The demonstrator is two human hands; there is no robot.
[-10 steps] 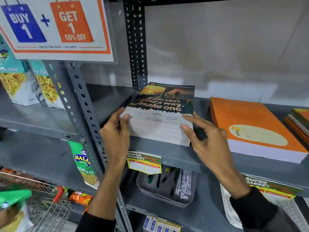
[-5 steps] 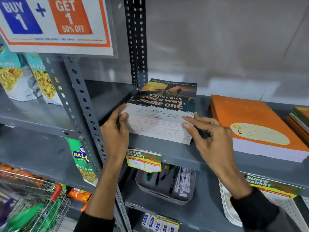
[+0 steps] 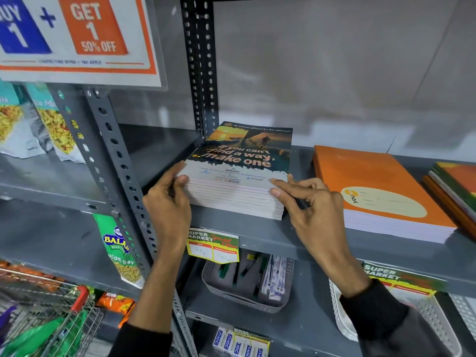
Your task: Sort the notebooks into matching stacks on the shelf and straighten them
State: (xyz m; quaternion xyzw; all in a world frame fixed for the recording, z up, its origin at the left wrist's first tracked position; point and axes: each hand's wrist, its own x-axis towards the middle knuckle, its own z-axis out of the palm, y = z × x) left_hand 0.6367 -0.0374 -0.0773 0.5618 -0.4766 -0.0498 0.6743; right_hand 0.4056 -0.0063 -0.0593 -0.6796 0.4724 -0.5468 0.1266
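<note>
Both hands press a stack of printed notebooks (image 3: pixel 242 173) on the shelf (image 3: pixel 257 235): left hand (image 3: pixel 167 204) cupping its left corner, right hand (image 3: pixel 311 207) its right corner; orange stack (image 3: pixel 373 186) lies nearby.

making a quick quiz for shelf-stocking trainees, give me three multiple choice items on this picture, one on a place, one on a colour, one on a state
1. Where does the stack with the "make one" cover sit?
A. against the upright post at the shelf's left end
B. in the trolley
C. in the grey basket

2. What colour is the cover of the next stack to the right?
A. blue
B. orange
C. white

3. What are the hands doing?
A. hanging free
B. lifting one notebook away
C. pressing the stack's two front corners

Answers: 1 A, its far left corner meets the post. 2 B, plain orange. 3 C, left hand and right hand flank it.
</note>
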